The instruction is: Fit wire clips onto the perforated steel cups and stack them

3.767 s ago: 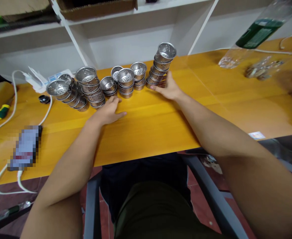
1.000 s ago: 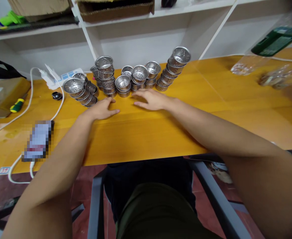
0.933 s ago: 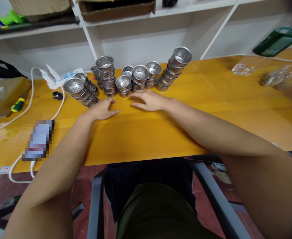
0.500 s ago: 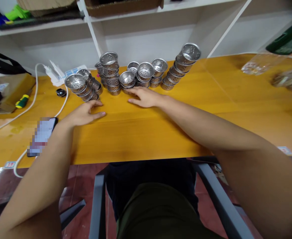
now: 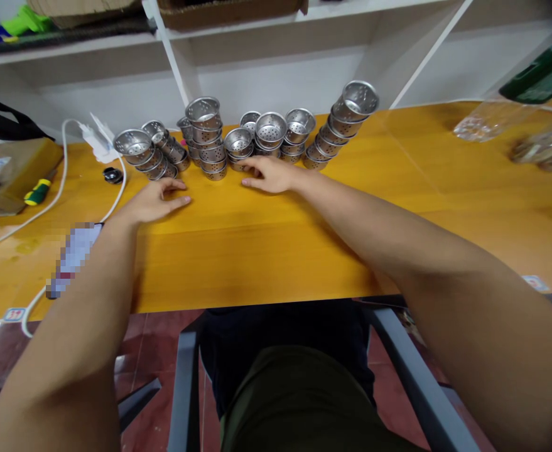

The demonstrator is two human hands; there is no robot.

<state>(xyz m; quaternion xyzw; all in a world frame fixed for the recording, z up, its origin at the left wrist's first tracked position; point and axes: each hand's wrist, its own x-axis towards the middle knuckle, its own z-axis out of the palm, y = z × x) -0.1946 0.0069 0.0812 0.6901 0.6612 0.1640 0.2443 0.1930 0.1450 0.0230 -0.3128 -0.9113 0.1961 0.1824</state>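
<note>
Several stacks of perforated metal strainer cups stand in an uneven row at the back of the table. My left hand is open, thumb and fingers apart, just in front of the leaning left stack. Its fingertips are close to the lowest cup; whether they touch it I cannot tell. My right hand is also open, fingers stretched out at the foot of the short stack. That hand partly hides the bases of the middle cups. A taller stack rises between the hands.
Farther right, a tall stack tilts to the right. On the left lie a phone, a white cable, a small black round item and a green-yellow screwdriver handle. Clear plastic bags lie at right, and a shelf stands behind.
Both hands have moved slightly away from me, toward the stacks. The leaning left stack has shifted a little back and to the left. The view has shifted slightly.
</note>
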